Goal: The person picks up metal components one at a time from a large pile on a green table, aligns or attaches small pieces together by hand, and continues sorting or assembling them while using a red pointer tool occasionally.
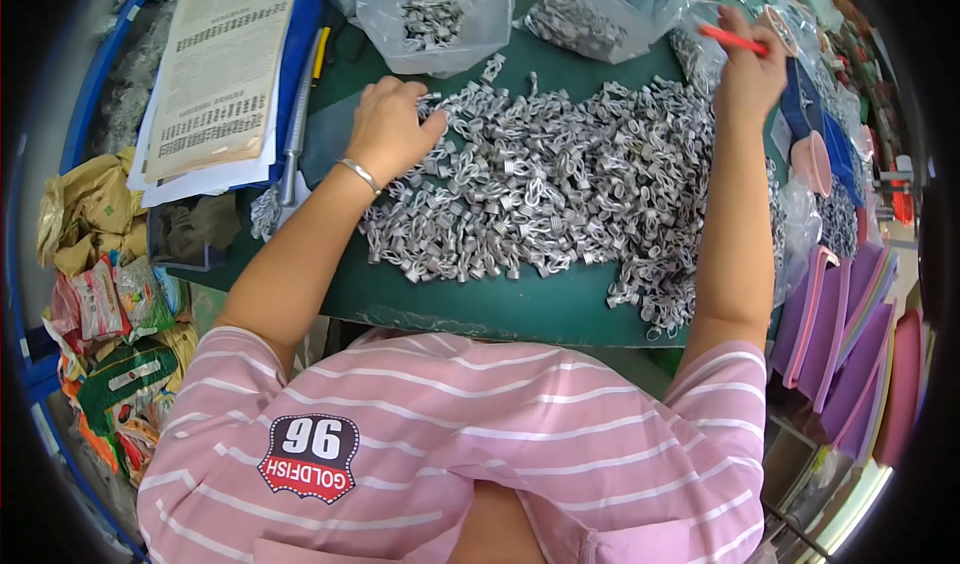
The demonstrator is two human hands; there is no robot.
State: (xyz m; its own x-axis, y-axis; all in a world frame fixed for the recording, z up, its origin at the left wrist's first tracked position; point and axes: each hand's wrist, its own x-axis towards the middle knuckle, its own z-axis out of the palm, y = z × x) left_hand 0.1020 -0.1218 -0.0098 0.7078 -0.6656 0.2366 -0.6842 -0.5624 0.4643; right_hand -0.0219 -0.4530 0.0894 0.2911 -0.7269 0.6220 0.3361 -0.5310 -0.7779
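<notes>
A broad heap of small grey metal pieces with looped ends [540,184] covers much of the green table. My left hand [395,129], with a bracelet at the wrist, rests at the heap's far left edge. Its thumb is apart from the bent fingers, which reach down by the outermost pieces; the fingertips are partly hidden. Over the far right side of the heap, my right hand [752,69] is raised and closed around a slim red stick, like a pen [733,40]. The stick points left; its lower part is hidden in the fist.
Two clear plastic bags of similar pieces, a left one [435,24] and a right one [590,19], stand behind the heap. Printed sheets [220,74] on a blue folder lie at left, beside a yellow-handled tool [320,56]. Purple foam slabs [840,324] are stacked at right.
</notes>
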